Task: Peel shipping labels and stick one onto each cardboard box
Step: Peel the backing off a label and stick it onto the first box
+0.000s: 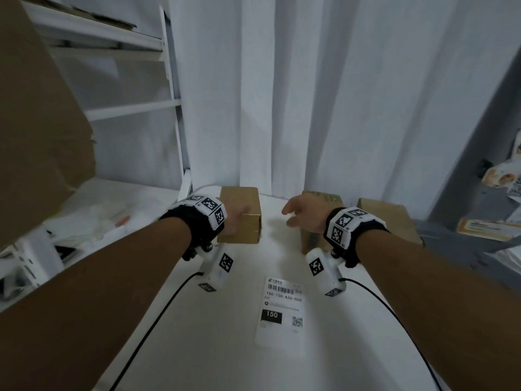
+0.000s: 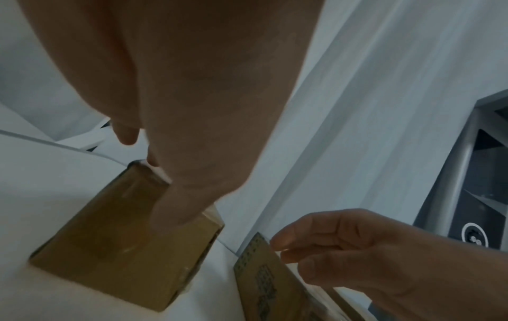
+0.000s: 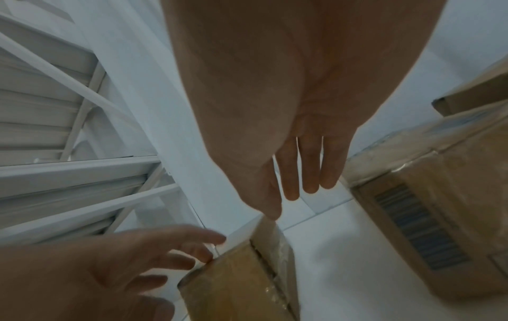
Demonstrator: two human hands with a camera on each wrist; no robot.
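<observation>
While no box in view carries a fresh label on its top face, the job reads as barely begun. White table (image 1: 225, 320) runs from the near edge to a white curtain (image 1: 282, 108); shelving (image 1: 127, 108) stands to the left. Three cardboard boxes sit in a row at the far edge: left box (image 1: 242, 221), middle box (image 1: 321, 201), right box (image 1: 392, 221), each apart from the next. The middle box shows printed text and a barcode on its side, seemingly factory print, not a shipping label.

Shipping label sheet (image 1: 282, 309) lies flat on the table near the person, well apart from the boxes, backing apparently still on.

Left hand (image 1: 235, 220) is on the left box, thumb on the top face and fingers spread toward the far edge; firm grip or only resting, cannot tell. Right hand (image 1: 304, 215) hovers by the middle box, fingers loosely spread, holding nothing.

Judgement: boxes being arranged; peeling and sticking all three remain.
</observation>
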